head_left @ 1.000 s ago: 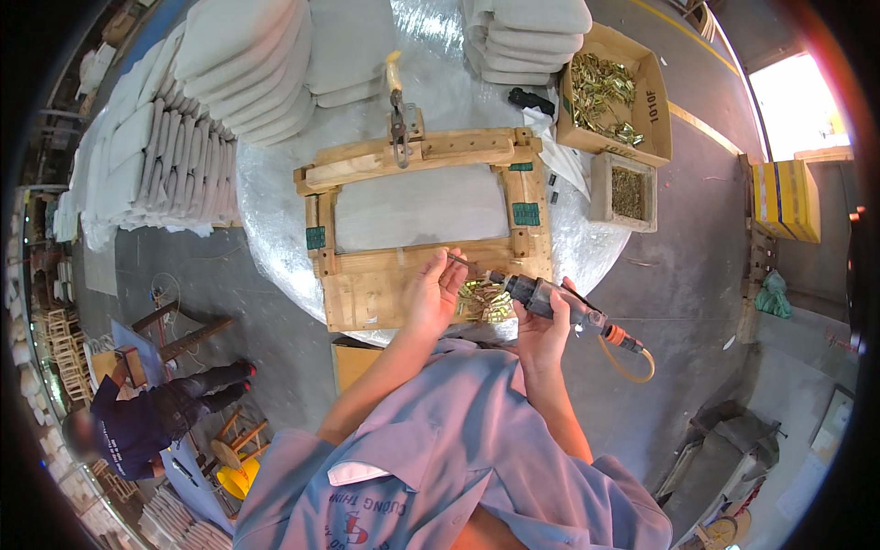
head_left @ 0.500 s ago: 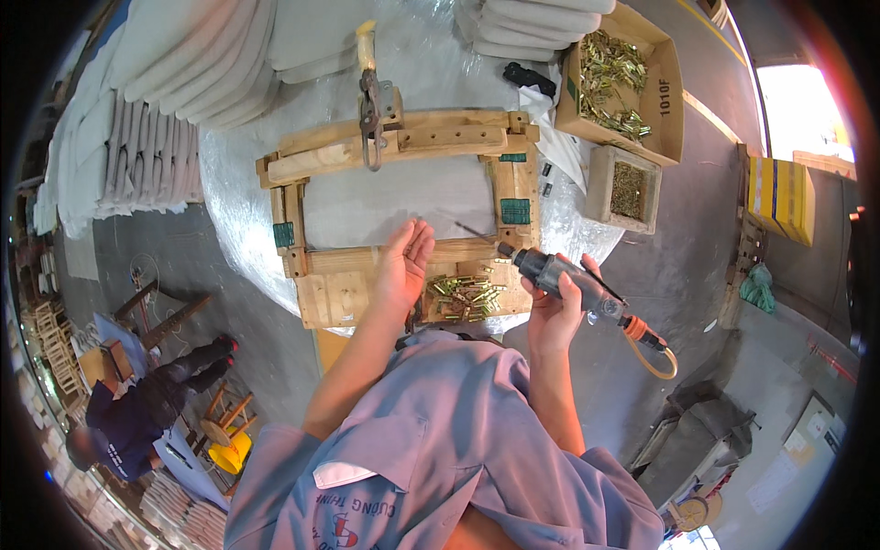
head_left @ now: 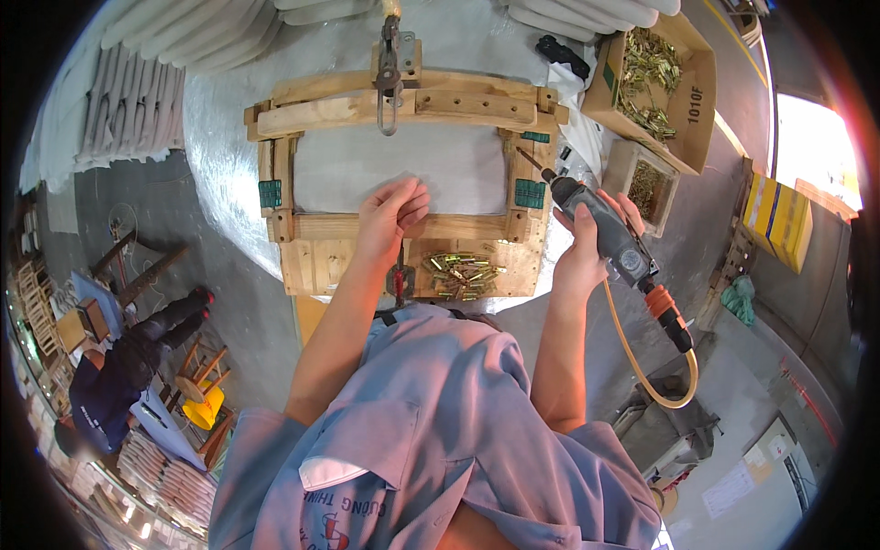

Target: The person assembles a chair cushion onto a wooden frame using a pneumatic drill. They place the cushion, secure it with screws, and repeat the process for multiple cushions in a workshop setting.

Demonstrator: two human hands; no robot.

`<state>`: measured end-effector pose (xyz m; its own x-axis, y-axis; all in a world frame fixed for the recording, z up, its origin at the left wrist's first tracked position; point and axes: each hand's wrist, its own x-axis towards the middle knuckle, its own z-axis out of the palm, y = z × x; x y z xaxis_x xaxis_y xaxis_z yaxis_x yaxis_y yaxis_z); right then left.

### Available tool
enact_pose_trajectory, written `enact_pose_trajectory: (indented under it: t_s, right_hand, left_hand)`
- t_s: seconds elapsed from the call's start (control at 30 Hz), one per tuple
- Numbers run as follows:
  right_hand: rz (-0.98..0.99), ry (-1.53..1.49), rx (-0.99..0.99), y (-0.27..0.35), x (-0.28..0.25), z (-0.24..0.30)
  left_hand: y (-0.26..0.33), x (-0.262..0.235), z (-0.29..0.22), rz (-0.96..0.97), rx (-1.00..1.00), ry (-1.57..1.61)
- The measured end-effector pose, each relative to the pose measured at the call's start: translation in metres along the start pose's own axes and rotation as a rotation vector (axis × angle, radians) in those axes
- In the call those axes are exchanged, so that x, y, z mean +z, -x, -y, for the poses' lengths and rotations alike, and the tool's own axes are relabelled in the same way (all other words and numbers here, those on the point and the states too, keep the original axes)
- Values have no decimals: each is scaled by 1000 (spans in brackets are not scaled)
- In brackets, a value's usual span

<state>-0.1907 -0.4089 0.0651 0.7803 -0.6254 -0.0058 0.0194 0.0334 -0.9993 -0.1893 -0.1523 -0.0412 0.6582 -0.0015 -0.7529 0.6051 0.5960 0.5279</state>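
My right hand (head_left: 583, 252) grips a black air drill (head_left: 616, 234) by its body, right of a wooden jig (head_left: 335, 110). A long thin bit points from the drill toward the jig's upper right corner, and a yellowish hose curves from its orange fitting. Over the jig's near rail hovers my left hand (head_left: 392, 213), fingers curled together; whatever they may hold is hidden. A grey padded panel (head_left: 353, 170) lies framed inside the jig. On the jig's front board sits a pile of brass-coloured metal fasteners (head_left: 463, 273).
A toggle clamp (head_left: 389, 78) stands at the jig's far side. Beyond, to the right, are a cardboard box (head_left: 698, 115) of metal parts and a smaller bin (head_left: 665, 202) of screws. Stacked grey panels (head_left: 133, 101) rise at the left. Another person (head_left: 110, 394) works at the far left.
My right hand has swung the drill up and right, away from the jig's near rail. My left hand's fingers have curled in. The whole view has shifted slightly.
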Motion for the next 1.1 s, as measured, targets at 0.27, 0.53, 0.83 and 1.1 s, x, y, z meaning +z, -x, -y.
enact_pose_trajectory:
  t_s: [0.27, 0.53, 0.83, 1.1]
  right_hand:
    - [40, 26, 2, 2, 5, -8]
    - [126, 229, -189, 4, 26, -7]
    - [52, 270, -47, -24, 54, 3]
    - [125, 171, -78, -24, 81, -3]
  left_hand:
    - [-1, 0, 1, 5, -7, 1]
    - [11, -1, 2, 1, 57, -123]
    - [65, -47, 17, -271, 13, -106]
    - [87, -128, 8, -183, -284, -10]
